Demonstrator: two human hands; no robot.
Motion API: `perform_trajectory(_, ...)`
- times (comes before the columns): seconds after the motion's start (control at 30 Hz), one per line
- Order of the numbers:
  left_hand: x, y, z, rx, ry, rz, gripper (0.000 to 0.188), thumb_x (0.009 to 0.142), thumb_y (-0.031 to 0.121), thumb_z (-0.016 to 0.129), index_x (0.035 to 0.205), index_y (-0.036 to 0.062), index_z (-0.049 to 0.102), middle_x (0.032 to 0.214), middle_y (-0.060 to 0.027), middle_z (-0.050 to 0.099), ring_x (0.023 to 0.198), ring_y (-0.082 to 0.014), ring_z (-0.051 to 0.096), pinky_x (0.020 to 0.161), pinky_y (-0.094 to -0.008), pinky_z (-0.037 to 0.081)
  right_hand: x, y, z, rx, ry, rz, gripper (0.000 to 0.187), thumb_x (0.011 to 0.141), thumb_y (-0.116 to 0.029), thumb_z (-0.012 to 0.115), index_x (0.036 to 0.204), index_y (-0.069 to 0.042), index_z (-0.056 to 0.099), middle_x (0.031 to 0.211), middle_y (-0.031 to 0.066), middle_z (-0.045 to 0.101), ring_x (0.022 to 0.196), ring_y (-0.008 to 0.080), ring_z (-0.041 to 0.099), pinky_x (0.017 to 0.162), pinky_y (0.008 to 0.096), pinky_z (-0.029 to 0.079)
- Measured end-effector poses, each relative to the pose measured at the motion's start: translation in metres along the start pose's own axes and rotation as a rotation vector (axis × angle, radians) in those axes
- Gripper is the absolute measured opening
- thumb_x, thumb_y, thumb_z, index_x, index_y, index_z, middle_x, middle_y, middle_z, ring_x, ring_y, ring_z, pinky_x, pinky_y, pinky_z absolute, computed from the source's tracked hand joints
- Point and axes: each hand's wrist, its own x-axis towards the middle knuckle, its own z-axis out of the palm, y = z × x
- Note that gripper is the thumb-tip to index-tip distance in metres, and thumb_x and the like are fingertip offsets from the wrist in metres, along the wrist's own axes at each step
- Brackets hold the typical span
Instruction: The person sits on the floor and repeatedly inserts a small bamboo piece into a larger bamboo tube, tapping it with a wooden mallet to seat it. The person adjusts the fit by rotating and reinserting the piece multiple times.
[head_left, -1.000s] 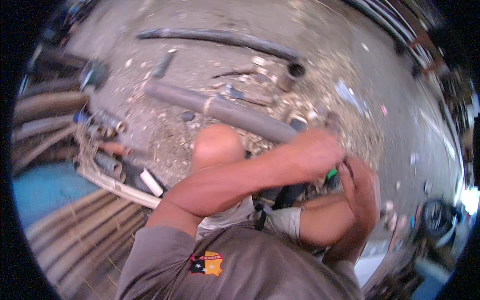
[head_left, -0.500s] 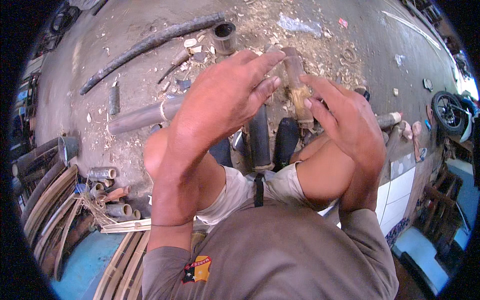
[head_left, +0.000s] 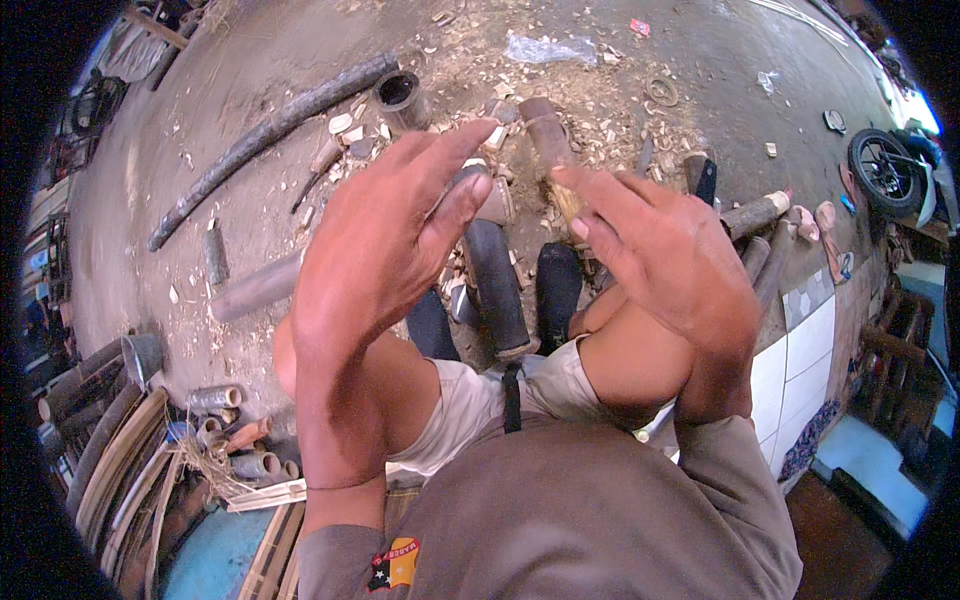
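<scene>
Both hands are raised in front of me above my knees, palms toward each other with a gap between them. My left hand (head_left: 385, 230) has its fingers stretched out and its thumb apart, holding nothing. My right hand (head_left: 665, 255) is likewise empty, fingers extended and slightly bent. Beyond its fingertips a brown wooden or bamboo piece (head_left: 543, 130) with a pale stripped section stands out from the floor; the hand partly covers it, and I cannot tell if they touch. Between my shins lies a dark bamboo tube (head_left: 495, 285).
A hollow bamboo section (head_left: 399, 98) stands beside a long dark pole (head_left: 270, 150) at the far left. Another bamboo tube (head_left: 255, 287) lies partly behind my left hand. Wood chips (head_left: 600, 120) litter the floor. Cut tubes (head_left: 255, 465) are heaped near left; a motorbike wheel (head_left: 885, 172) is far right.
My two hands have moved farther apart, the left one shifting left. The head view has turned, so the floor and the things on it sit farther left.
</scene>
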Motion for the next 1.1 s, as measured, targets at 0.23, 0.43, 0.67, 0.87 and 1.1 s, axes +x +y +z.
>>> perform_trajectory(0.23, 0.0002, 0.0001, 0.0073, -0.055, 0.014, 0.007, 0.041, 0.101, 0.027, 0.065, 0.139, 0.0115, 0.063, 0.117, -0.0185, 0.069, 0.105, -0.0418, 0.067, 0.09, -0.0475, 0.053, -0.0033, 0.0017, 0.0002, 0.022, 0.066, 0.004, 0.041, 0.096, -0.011, 0.068, 0.137, -0.01, 0.064, 0.105, 0.0187, 0.071, 0.093, 0.0388, 0.07, 0.078, 0.045, 0.056)
perform_trajectory(0.43, -0.0004, 0.0013, 0.0051, -0.053, -0.01, -0.019, 0.045, 0.098, 0.028, 0.07, 0.139, 0.0111, 0.063, 0.117, -0.0186, 0.069, 0.104, -0.0419, 0.068, 0.088, -0.0475, 0.054, -0.0004, 0.0034, 0.0056, -0.007, 0.102, -0.046, 0.041, 0.096, -0.011, 0.068, 0.137, -0.011, 0.064, 0.104, 0.0183, 0.071, 0.091, 0.039, 0.07, 0.077, 0.0458, 0.056)
perform_trajectory(0.67, 0.0013, -0.0021, 0.0089, -0.004, -0.001, 0.058, 0.045, 0.098, 0.028, 0.071, 0.138, 0.0103, 0.064, 0.116, -0.0192, 0.069, 0.103, -0.0418, 0.068, 0.087, -0.0476, 0.054, -0.0013, 0.0007, 0.0067, -0.02, 0.093, -0.042, 0.042, 0.095, -0.011, 0.07, 0.136, -0.011, 0.065, 0.103, 0.0178, 0.07, 0.089, 0.0383, 0.07, 0.076, 0.046, 0.056)
perform_trajectory(0.87, -0.0013, -0.0015, 0.005, -0.003, -0.023, 0.018, 0.043, 0.1, 0.03, 0.067, 0.138, 0.0104, 0.064, 0.116, -0.0199, 0.069, 0.104, -0.0419, 0.068, 0.089, -0.0476, 0.054, 0.0005, 0.0001, 0.0059, -0.005, 0.067, -0.07, 0.042, 0.094, -0.009, 0.07, 0.136, -0.009, 0.065, 0.104, 0.0181, 0.071, 0.091, 0.0387, 0.07, 0.077, 0.0454, 0.056)
perform_trajectory(1.1, -0.0012, -0.0056, 0.0095, -0.023, 0.005, 0.055, 0.043, 0.103, 0.032, 0.062, 0.139, 0.0096, 0.062, 0.117, -0.0208, 0.069, 0.107, -0.0422, 0.067, 0.092, -0.0482, 0.054, 0.0009, -0.0024, 0.0019, 0.017, 0.017, -0.053, 0.042, 0.094, -0.007, 0.069, 0.136, -0.007, 0.064, 0.114, 0.0191, 0.071, 0.097, 0.0386, 0.071, 0.081, 0.0438, 0.056)
